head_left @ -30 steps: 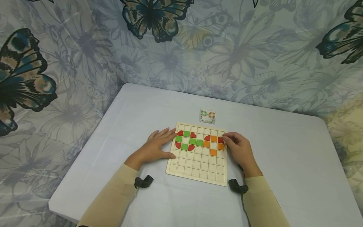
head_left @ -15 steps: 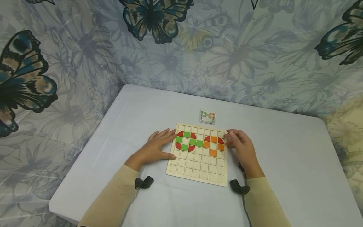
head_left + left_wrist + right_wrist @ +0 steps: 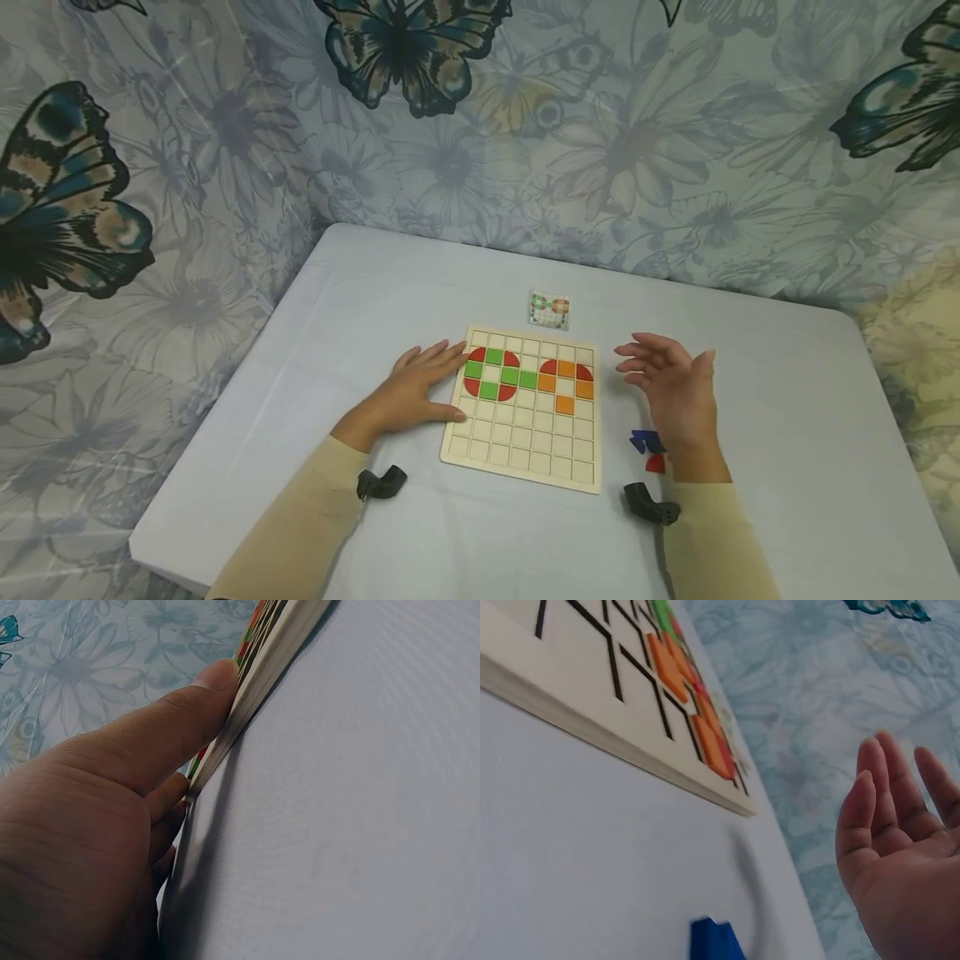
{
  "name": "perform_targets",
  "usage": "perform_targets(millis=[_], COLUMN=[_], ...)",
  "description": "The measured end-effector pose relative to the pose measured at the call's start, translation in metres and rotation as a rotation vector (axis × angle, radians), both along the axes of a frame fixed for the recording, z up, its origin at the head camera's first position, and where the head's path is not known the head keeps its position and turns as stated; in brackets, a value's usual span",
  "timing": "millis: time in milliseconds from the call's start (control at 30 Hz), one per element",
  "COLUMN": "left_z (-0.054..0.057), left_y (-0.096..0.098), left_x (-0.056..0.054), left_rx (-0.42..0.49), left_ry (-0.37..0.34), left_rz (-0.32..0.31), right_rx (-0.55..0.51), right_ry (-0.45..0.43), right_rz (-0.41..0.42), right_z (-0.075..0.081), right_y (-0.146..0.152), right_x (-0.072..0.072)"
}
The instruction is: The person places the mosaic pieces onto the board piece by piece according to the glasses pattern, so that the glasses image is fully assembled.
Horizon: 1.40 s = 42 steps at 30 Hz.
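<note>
A pale wooden grid board lies on the table with green and orange square tiles and red quarter-round tiles set in its upper rows. My left hand rests at the board's left edge, fingers spread and straight; in the left wrist view its thumb touches the rim. To the right of the board, my right hand is raised with the palm turned inward, holding nothing. Below it lie dark blue pieces and a red quarter-round tile, partly hidden by the wrist. The right wrist view shows one blue piece.
Beyond the board lies a small card printed with a similar coloured grid pattern. A white cloth covers the table, whose far edge meets a wall hanging of flowers and butterflies. Black wrist cameras sit near both sleeves.
My right hand has let go of the red tile at the board's upper right corner, moved off to the right and opened, uncovering the blue and red pieces. The left hand stays put.
</note>
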<state>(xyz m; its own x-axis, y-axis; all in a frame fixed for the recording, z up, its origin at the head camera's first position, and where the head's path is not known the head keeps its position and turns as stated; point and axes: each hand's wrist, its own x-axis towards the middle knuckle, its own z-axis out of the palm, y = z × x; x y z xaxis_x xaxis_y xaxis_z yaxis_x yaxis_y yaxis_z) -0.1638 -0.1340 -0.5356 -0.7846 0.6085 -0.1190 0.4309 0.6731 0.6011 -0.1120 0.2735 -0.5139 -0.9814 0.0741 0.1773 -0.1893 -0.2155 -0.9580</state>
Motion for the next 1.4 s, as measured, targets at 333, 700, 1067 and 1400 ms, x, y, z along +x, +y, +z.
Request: perform_targets(millis=[333, 700, 1067, 1400], left_z=[-0.005, -0.004, -0.006, -0.008], left_y=[-0.001, 0.001, 0.001, 0.001], left_x=[0.000, -0.001, -0.001, -0.002], left_rx=[0.009, -0.002, -0.010, -0.013], left_ry=[0.011, 0.012, 0.006, 0.014], left_rz=[0.003, 0.002, 0.011, 0.006], right_rx=[-0.008, 0.133, 0.384, 0.847], right_ry=[0.079, -0.044, -0.187, -0.226], right_rz=[0.064, 0.005, -0.075, 0.007], right_z=[0.008, -0.009, -0.024, -0.024], right_y=[0.028, 0.067, 0.080, 0.088], right_x=[0.027, 0.058, 0.081, 0.083])
